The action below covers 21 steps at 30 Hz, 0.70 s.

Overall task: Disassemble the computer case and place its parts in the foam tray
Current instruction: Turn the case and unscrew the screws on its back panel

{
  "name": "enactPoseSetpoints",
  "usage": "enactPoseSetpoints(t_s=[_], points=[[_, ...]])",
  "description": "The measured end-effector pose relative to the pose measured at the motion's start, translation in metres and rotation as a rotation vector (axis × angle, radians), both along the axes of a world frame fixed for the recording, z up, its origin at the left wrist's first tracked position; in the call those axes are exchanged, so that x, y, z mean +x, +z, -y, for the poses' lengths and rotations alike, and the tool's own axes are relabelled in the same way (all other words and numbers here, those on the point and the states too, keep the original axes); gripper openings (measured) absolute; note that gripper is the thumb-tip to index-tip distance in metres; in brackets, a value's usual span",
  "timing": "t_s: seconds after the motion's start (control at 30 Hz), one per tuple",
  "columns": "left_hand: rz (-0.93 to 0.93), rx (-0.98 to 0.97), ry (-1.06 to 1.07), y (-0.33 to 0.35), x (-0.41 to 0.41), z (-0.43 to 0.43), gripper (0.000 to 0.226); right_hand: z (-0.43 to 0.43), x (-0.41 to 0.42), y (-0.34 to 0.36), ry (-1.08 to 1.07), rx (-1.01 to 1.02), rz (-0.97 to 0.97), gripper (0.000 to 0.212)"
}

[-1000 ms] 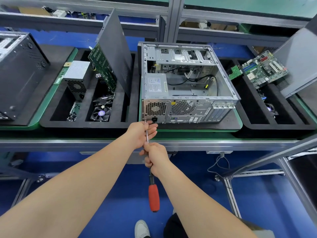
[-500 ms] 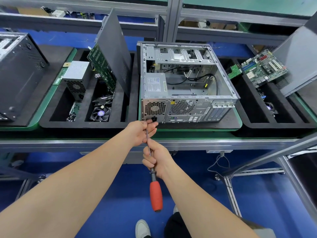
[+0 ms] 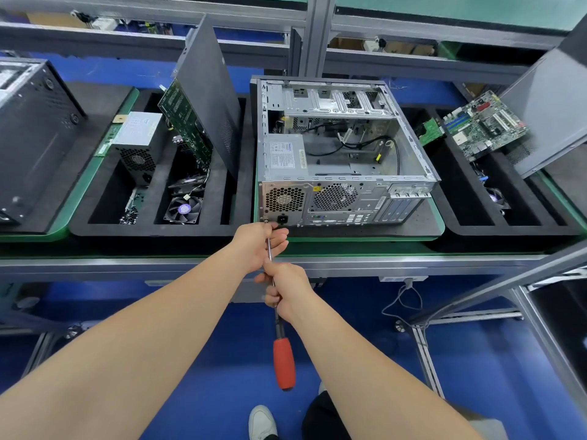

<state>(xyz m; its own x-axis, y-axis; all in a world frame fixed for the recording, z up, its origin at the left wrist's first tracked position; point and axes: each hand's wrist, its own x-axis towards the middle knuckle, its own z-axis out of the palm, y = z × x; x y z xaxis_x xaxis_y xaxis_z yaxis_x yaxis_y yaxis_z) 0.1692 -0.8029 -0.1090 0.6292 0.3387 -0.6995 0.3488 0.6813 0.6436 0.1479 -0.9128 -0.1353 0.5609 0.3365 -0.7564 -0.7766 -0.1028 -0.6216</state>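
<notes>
An open silver computer case (image 3: pixel 346 173) lies on its side on the bench, rear panel toward me, with its power supply (image 3: pixel 286 154) still inside at the near left. A long screwdriver (image 3: pixel 283 360) with a red handle points at the case's lower left rear corner. My right hand (image 3: pixel 286 292) is closed around the shaft. My left hand (image 3: pixel 262 241) pinches the shaft near its tip, right below the power socket. The black foam tray (image 3: pixel 158 231) sits left of the case and holds a power supply, a green board, a side panel and fans.
A second black foam tray (image 3: pixel 508 230) on the right holds a motherboard (image 3: pixel 482 125) and a leaning grey panel. Another dark case (image 3: pixel 31 134) stands at the far left. The bench's metal front rail (image 3: pixel 413 265) runs across below the case. Blue floor and frame legs lie beneath.
The screwdriver and both hands have stayed at the case's lower left rear corner, shifting only slightly. The right hand's grip on the shaft has turned a little.
</notes>
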Motion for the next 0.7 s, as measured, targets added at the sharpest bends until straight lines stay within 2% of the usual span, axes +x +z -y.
enactPoseSetpoints(t_s=[0.23, 0.37, 0.47, 0.57, 0.7], points=[[0.003, -0.093, 0.014, -0.002, 0.002, -0.009, 0.017, 0.018, 0.002, 0.005, 0.114, 0.336, -0.109, 0.029], [0.023, -0.207, 0.049, 0.001, 0.003, -0.011, 0.018, 0.020, -0.002, 0.000, 0.019, 0.484, -0.197, 0.030], [0.018, -0.219, 0.043, 0.001, 0.002, -0.011, 0.019, 0.020, -0.004, -0.004, -0.030, 0.571, -0.268, 0.026], [0.015, -0.176, -0.008, 0.001, 0.000, -0.012, 0.021, 0.018, -0.005, -0.007, -0.019, 0.555, -0.213, 0.023], [0.011, -0.116, -0.042, -0.001, 0.000, -0.009, 0.026, 0.015, -0.005, -0.011, 0.009, 0.368, -0.048, 0.023]])
